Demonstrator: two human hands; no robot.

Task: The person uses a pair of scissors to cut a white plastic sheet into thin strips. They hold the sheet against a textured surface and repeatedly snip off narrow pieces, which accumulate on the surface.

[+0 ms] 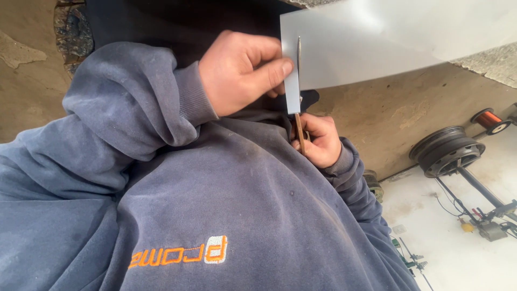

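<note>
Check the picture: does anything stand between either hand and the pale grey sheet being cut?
Nothing visible does. The left hand pinches the pale grey sheet directly; the right hand grips the brown-handled scissors, whose blade lies on it.

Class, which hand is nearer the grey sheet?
Left. The left hand pinches the sheet with its fingers, beside the scissors blade. The right hand is below the sheet's edge, gripping the scissors' handles, off the sheet.

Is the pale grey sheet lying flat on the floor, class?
No: the sheet is held up off the ground, pinched by the left hand while the right hand works scissors into it.
</note>
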